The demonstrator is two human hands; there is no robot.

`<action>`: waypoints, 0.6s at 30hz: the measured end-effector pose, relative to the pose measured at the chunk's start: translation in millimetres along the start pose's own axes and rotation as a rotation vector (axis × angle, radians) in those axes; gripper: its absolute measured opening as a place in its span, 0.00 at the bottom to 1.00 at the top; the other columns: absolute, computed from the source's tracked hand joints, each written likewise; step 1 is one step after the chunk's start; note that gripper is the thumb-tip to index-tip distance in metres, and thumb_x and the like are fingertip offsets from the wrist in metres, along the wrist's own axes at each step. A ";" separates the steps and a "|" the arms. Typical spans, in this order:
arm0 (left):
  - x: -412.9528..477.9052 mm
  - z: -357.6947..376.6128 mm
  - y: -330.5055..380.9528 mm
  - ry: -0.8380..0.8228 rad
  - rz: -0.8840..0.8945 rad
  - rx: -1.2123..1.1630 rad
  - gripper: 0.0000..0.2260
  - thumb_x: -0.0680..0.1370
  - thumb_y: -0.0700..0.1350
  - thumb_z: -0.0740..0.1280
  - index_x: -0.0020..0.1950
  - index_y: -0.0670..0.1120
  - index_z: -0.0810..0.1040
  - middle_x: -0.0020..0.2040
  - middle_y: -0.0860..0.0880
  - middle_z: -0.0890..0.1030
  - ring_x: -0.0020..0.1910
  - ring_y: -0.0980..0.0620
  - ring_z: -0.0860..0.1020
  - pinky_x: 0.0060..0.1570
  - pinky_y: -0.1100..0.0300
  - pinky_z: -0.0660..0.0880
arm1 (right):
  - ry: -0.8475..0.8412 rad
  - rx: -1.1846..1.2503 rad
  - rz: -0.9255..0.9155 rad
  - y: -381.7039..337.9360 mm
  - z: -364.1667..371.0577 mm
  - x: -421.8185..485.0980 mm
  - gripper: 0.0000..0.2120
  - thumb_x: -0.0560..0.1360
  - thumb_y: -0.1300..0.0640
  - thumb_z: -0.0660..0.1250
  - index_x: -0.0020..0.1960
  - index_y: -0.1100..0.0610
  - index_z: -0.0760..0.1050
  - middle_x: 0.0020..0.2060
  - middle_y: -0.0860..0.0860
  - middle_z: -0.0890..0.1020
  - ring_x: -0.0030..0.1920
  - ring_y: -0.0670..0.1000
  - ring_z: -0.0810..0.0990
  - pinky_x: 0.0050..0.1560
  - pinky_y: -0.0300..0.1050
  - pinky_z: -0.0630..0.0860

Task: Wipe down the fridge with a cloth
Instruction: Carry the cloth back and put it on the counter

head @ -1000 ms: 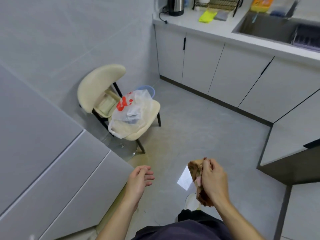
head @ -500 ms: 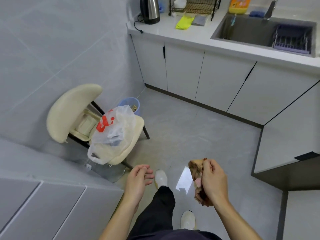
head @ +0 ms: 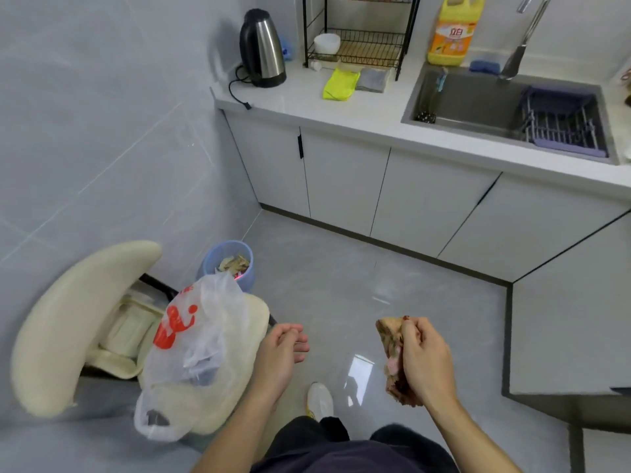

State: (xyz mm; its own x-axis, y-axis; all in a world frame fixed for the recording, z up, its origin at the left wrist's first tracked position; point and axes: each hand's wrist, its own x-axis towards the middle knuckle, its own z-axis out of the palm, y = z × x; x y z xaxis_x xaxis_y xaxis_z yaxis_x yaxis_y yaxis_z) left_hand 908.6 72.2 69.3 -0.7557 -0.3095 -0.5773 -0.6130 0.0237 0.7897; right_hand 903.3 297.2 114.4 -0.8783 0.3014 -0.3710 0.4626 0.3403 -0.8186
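My right hand [head: 425,361] grips a crumpled brown and pink cloth [head: 392,356], bunched up and hanging below my fist, over the grey floor at the lower middle of the view. My left hand [head: 278,358] hangs beside it with loosely curled fingers and holds nothing. The fridge does not show in the present view.
A cream chair [head: 75,322] with a plastic bag [head: 194,349] on its seat stands at the lower left. A blue bin [head: 228,264] sits behind it. Ahead are white cabinets [head: 392,196], a kettle [head: 263,49], a yellow cloth [head: 339,84] and a sink [head: 478,100].
My view has swung up and away from the grey panels at the left towards the counter and sink. I have stepped forward. Both hands keep their pose, the cloth still held.
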 end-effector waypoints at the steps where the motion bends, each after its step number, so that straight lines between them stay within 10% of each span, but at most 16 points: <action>1: 15.4 -1.9 10.3 -0.009 0.003 0.014 0.10 0.84 0.36 0.60 0.54 0.42 0.81 0.49 0.41 0.84 0.46 0.47 0.84 0.45 0.56 0.81 | 0.000 0.015 -0.004 -10.9 5.2 10.3 0.12 0.85 0.60 0.58 0.49 0.56 0.78 0.30 0.50 0.81 0.31 0.38 0.80 0.31 0.30 0.71; 18: 243.3 73.3 179.8 -0.038 0.021 0.058 0.09 0.85 0.39 0.61 0.54 0.44 0.81 0.50 0.43 0.85 0.48 0.46 0.85 0.48 0.55 0.82 | -0.040 0.095 -0.053 -140.3 59.9 273.0 0.11 0.85 0.60 0.61 0.48 0.55 0.80 0.34 0.51 0.84 0.32 0.40 0.81 0.31 0.29 0.71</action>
State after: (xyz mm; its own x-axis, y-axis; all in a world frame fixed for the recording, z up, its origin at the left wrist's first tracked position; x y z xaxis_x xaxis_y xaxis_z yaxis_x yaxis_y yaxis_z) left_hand 597.6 70.9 55.6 -0.7759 -0.2721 -0.5692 -0.6086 0.0850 0.7889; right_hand 591.4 278.4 101.7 -0.9062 0.2488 -0.3419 0.4037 0.2687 -0.8745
